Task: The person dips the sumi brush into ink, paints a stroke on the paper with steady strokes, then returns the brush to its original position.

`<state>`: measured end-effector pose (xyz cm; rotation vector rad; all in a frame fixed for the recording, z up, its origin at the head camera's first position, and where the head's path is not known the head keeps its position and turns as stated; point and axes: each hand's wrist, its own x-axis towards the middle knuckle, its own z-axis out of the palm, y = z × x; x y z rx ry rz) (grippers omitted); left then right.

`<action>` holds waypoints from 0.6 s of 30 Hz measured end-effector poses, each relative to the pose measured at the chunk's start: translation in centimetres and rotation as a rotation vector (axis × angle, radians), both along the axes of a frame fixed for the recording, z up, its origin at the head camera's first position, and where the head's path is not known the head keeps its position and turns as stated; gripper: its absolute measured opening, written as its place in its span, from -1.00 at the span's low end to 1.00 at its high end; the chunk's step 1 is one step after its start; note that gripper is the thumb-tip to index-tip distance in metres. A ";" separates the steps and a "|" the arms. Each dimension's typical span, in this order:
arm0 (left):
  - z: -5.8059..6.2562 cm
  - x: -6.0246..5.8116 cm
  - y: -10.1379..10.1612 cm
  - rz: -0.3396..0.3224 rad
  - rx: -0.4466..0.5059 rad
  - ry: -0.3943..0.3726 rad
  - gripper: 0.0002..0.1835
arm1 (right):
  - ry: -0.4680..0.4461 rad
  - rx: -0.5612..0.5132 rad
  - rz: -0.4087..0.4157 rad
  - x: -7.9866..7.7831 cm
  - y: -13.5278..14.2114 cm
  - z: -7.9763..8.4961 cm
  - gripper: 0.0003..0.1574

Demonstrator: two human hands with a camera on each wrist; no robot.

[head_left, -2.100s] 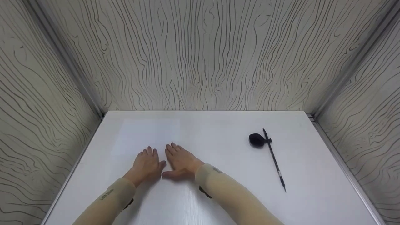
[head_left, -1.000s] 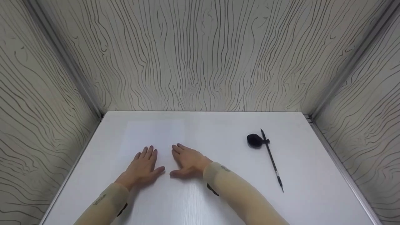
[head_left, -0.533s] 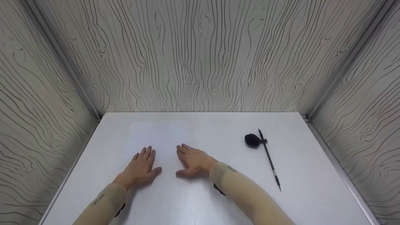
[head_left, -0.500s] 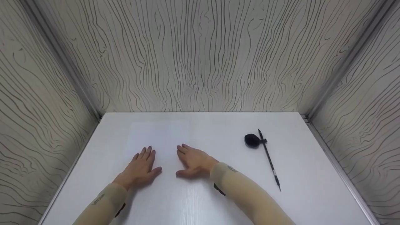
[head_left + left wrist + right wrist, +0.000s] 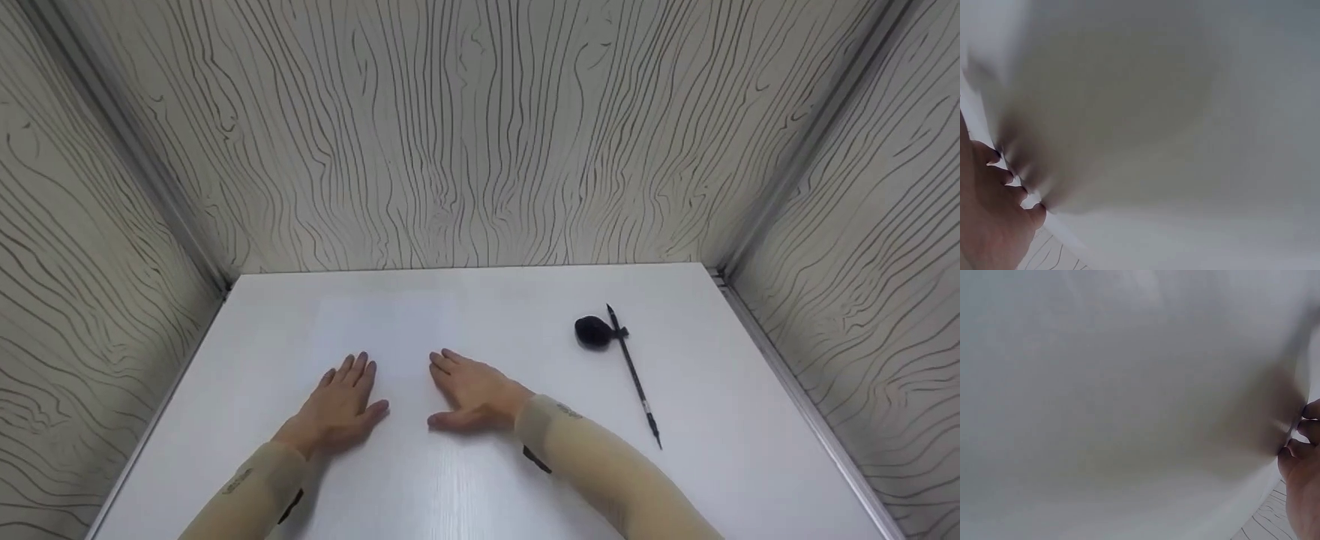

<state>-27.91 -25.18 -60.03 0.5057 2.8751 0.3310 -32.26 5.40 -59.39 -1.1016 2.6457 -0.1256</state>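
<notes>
A faint white sheet of paper [image 5: 382, 319] lies flat on the white table, barely distinct from it. My left hand [image 5: 337, 405] rests palm down at its near left part, fingers straight and pointing away, thumb held out to the right. Opposite it, my right hand [image 5: 476, 390] lies palm down at the paper's right side, its fingers angled to the far left. A gap separates the two thumbs. In the left wrist view, fingertips [image 5: 1036, 214] touch the white surface; the right wrist view has fingertips [image 5: 1289, 458] doing likewise.
To the right lies a black writing brush [image 5: 634, 367], slanting toward me. It passes through a small tab on a round black object [image 5: 593, 332]. The white table [image 5: 720, 480] is bordered by wood-grain panels [image 5: 465, 150] at the back and sides.
My hands have spread apart, mostly the right one moving rightward. The paper has slid to the right on the table. The head view has shifted slightly; the brush lies as before.
</notes>
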 end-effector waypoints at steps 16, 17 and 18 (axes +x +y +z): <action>-0.1 0.7 2.9 -0.042 -0.009 0.018 -0.02 | -0.014 -0.002 -0.010 1.2 4.0 -0.1 0.39; -0.1 0.7 3.1 -0.044 -0.010 0.016 -0.02 | -0.015 0.000 -0.008 1.3 4.2 -0.1 0.39; -0.1 0.8 3.4 -0.047 -0.011 0.015 -0.02 | -0.018 0.003 -0.009 1.3 4.5 0.0 0.38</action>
